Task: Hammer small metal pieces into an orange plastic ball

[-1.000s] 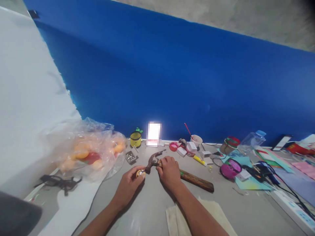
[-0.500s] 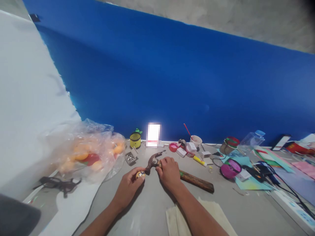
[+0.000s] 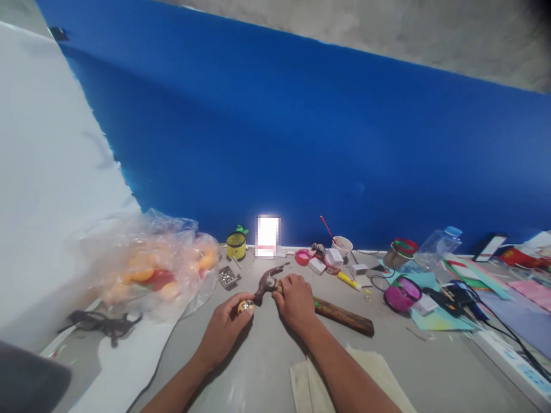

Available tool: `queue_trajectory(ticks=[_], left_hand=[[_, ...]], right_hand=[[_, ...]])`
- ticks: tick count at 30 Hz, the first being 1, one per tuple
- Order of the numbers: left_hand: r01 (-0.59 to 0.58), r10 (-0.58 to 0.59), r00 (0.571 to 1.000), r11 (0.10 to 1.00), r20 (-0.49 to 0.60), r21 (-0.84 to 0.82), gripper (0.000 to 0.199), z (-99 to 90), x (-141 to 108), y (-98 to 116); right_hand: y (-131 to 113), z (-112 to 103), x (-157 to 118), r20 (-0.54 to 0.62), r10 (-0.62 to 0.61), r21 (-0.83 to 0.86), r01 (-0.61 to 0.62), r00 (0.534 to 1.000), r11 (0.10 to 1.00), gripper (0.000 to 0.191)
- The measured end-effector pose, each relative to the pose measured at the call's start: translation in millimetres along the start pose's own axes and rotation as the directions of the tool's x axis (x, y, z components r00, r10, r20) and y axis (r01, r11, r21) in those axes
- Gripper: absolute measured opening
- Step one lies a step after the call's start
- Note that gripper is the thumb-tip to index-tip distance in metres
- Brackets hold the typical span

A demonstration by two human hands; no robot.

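My left hand (image 3: 222, 330) is closed around a small orange ball (image 3: 245, 306) dotted with shiny silver spots. Its fingers and thumb grip the sides, so only the top and front show. Just to the right lies a claw hammer (image 3: 344, 316) with a rusty head and a worn wooden handle. My right hand (image 3: 296, 302) is wrapped over the handle near the head, and the hammer's face points toward the ball. Behind the left hand sits a small open box (image 3: 228, 276) of silver metal pieces.
At left, a clear plastic bag (image 3: 146, 269) holds orange balls, with black glasses (image 3: 101, 324) before it. A yellow container (image 3: 236, 245), a paper cup (image 3: 342, 246) and a yellow tube (image 3: 348, 280) stand or lie behind. Right are coloured papers and a power strip (image 3: 512, 358). A cloth (image 3: 365, 373) lies in front.
Both hands keep their holds on the ball and the hammer. The view has shifted very slightly; nothing else has visibly moved.
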State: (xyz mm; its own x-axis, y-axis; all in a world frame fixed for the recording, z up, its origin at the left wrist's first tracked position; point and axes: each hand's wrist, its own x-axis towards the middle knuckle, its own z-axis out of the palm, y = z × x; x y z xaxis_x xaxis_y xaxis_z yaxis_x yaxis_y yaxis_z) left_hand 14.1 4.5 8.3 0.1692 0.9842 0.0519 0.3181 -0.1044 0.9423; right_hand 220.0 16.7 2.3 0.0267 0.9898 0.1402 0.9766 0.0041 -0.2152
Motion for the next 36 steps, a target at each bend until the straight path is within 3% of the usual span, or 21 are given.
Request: queue_trajectory(ticks=[36], left_hand=[[-0.017, 0.017, 1.000, 1.000, 0.009, 0.001, 0.044, 0.9, 0.1, -1.4]], right_hand=[[2.3, 3.2, 1.4, -0.001, -0.005, -0.004, 0.005, 1.000, 1.000, 0.024]])
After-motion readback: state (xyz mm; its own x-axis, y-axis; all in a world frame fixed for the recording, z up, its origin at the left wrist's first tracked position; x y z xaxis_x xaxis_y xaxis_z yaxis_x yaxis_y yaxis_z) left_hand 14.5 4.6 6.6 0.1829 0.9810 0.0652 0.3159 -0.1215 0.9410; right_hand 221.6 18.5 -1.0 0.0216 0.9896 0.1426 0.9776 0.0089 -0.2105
